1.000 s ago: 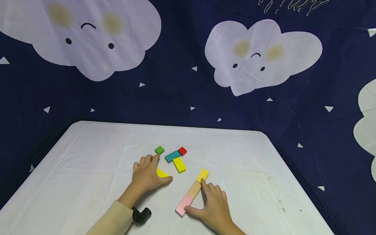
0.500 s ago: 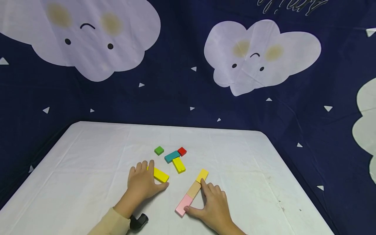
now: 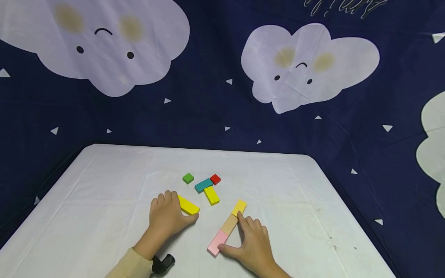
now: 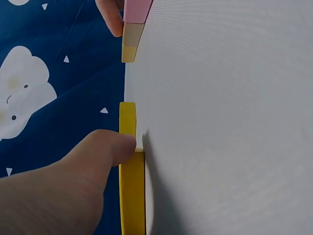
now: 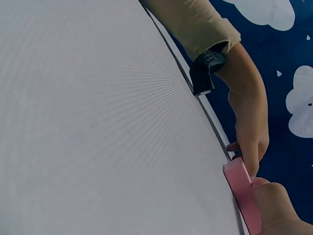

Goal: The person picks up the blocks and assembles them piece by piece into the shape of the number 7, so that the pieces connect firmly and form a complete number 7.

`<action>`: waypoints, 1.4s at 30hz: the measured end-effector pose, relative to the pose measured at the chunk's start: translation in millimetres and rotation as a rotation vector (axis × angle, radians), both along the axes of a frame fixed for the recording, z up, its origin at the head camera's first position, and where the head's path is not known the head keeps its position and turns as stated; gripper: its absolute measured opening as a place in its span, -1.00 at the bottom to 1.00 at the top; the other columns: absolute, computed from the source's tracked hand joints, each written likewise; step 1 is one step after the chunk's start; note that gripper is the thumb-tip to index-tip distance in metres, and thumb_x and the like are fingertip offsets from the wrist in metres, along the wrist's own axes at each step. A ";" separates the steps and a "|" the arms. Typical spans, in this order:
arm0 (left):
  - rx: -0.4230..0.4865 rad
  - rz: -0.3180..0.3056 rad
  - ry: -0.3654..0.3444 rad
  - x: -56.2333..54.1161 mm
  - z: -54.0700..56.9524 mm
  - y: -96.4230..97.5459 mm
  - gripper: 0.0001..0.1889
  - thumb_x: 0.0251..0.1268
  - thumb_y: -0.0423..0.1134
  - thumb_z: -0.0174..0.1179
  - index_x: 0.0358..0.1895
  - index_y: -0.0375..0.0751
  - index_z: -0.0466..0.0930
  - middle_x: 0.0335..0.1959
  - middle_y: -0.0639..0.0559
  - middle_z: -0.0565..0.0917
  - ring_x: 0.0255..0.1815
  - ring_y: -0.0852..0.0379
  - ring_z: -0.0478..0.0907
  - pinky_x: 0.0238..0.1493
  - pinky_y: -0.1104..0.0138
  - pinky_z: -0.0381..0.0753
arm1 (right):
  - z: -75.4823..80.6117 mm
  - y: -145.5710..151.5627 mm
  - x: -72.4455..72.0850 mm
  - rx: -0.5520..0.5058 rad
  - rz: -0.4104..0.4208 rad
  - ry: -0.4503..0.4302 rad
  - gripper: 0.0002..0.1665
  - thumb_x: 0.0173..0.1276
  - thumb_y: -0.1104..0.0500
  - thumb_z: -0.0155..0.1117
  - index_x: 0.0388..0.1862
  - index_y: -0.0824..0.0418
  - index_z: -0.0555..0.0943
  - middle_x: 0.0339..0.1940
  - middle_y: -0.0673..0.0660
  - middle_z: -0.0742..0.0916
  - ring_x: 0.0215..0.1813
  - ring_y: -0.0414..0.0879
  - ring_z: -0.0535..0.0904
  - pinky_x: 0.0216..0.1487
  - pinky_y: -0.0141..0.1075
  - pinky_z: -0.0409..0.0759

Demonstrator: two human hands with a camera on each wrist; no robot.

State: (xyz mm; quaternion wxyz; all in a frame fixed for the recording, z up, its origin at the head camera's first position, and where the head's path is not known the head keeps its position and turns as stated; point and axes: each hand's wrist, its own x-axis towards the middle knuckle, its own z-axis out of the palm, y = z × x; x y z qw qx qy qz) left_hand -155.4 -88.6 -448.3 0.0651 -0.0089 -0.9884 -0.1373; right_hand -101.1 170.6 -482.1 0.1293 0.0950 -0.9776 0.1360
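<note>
Head view: on the white table [image 3: 299,193], the right hand [image 3: 255,243], spread wide, touches a three-block row [image 3: 228,225] of pink, tan and yellow. Nearer the left edge, the half-closed left hand [image 3: 166,216] grips a yellow block [image 3: 188,205]; a teal block [image 3: 203,186] and green block [image 3: 188,178] lie beyond.

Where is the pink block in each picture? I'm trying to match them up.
Head: pink block at lower centre, touched by the right hand.
Left wrist: pink block at the top edge, left of centre, partly cut off.
Right wrist: pink block at lower right.
Shared landmark: dark blue cloth.
</note>
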 end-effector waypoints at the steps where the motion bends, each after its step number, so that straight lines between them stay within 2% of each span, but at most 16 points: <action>1: 0.005 0.003 0.014 -0.3 -0.1 -0.2 -0.05 -0.24 0.46 0.36 -0.06 -0.42 0.47 -0.36 -0.11 0.43 -0.24 -0.08 0.37 -0.14 0.09 0.31 | 0.0 0.2 0.1 0.001 0.000 0.000 0.43 -0.26 -0.84 0.06 0.38 0.13 0.50 -0.25 -0.17 0.56 -0.23 -0.27 0.29 -0.22 -0.35 0.17; 6: 0.024 0.021 0.088 -2.5 0.3 -0.1 -0.07 -0.27 0.45 0.36 -0.14 -0.45 0.51 -0.41 -0.14 0.47 -0.30 -0.10 0.43 -0.19 0.06 0.39 | 0.7 0.8 -0.2 0.001 -0.001 -0.009 0.44 -0.26 -0.85 0.05 0.39 0.14 0.49 -0.25 -0.16 0.57 -0.23 -0.27 0.28 -0.23 -0.34 0.17; 11: 0.022 -0.002 0.152 -6.4 3.5 3.9 -0.05 -0.29 0.47 0.37 -0.11 -0.43 0.55 -0.38 -0.17 0.56 -0.32 -0.11 0.49 -0.22 0.06 0.45 | 1.5 1.0 -0.6 0.002 0.002 -0.004 0.44 -0.26 -0.85 0.05 0.39 0.14 0.49 -0.24 -0.16 0.57 -0.23 -0.27 0.29 -0.23 -0.35 0.17; 16: 0.025 -0.066 0.188 -13.1 11.5 13.3 -0.01 -0.28 0.46 0.38 0.03 -0.42 0.57 -0.27 -0.18 0.63 -0.27 -0.08 0.50 -0.21 0.12 0.43 | 2.7 0.9 -0.6 -0.006 0.011 0.019 0.43 -0.26 -0.83 0.08 0.38 0.14 0.50 -0.23 -0.16 0.58 -0.24 -0.27 0.30 -0.22 -0.35 0.17; 23: 0.051 -0.157 0.184 -29.7 22.6 30.3 0.04 -0.22 0.44 0.38 0.20 -0.38 0.52 0.00 -0.17 0.68 -0.07 -0.07 0.53 -0.13 0.14 0.39 | 2.5 1.1 -0.3 -0.015 0.028 0.048 0.42 -0.26 -0.82 0.10 0.38 0.15 0.50 -0.28 -0.18 0.55 -0.26 -0.28 0.28 -0.22 -0.36 0.16; 29: 0.037 -0.258 0.199 -46.7 25.4 44.5 -0.06 -0.17 0.39 0.39 0.16 -0.31 0.53 -0.07 -0.10 0.68 -0.06 -0.04 0.54 0.01 0.10 0.46 | 0.9 1.3 -0.5 -0.007 0.033 0.056 0.42 -0.26 -0.82 0.10 0.37 0.16 0.51 -0.31 -0.21 0.51 -0.27 -0.28 0.27 -0.22 -0.37 0.16; 31: 0.023 -0.298 0.188 -52.9 26.8 50.4 -0.06 -0.17 0.39 0.39 0.18 -0.30 0.53 -0.06 -0.10 0.68 -0.04 -0.05 0.55 0.03 0.10 0.46 | 0.9 1.5 -0.5 -0.005 0.032 0.054 0.42 -0.25 -0.82 0.09 0.37 0.16 0.51 -0.32 -0.21 0.50 -0.28 -0.28 0.26 -0.23 -0.36 0.15; 36: -0.011 -0.387 0.083 -69.8 28.0 66.6 0.04 -0.19 0.43 0.40 0.31 -0.27 0.46 0.09 -0.13 0.66 0.11 -0.09 0.55 0.07 0.10 0.43 | 1.4 1.5 0.0 -0.007 0.030 0.047 0.42 -0.25 -0.83 0.09 0.37 0.16 0.50 -0.31 -0.19 0.52 -0.26 -0.27 0.29 -0.21 -0.35 0.18; 39: -0.005 -0.408 0.032 -78.9 25.8 75.9 0.06 -0.18 0.44 0.40 0.34 -0.26 0.43 0.15 -0.12 0.64 0.17 -0.10 0.54 0.13 0.09 0.41 | 1.4 1.1 0.6 -0.003 0.025 0.040 0.42 -0.24 -0.83 0.07 0.38 0.15 0.50 -0.28 -0.19 0.54 -0.24 -0.27 0.31 -0.20 -0.34 0.19; 42: 0.013 -0.417 0.012 -86.7 23.9 84.2 0.07 -0.17 0.44 0.40 0.36 -0.24 0.42 0.20 -0.11 0.62 0.20 -0.08 0.53 0.16 0.09 0.38 | 1.3 1.0 1.1 -0.002 0.023 0.039 0.41 -0.24 -0.82 0.08 0.38 0.15 0.50 -0.29 -0.19 0.53 -0.24 -0.26 0.31 -0.20 -0.34 0.19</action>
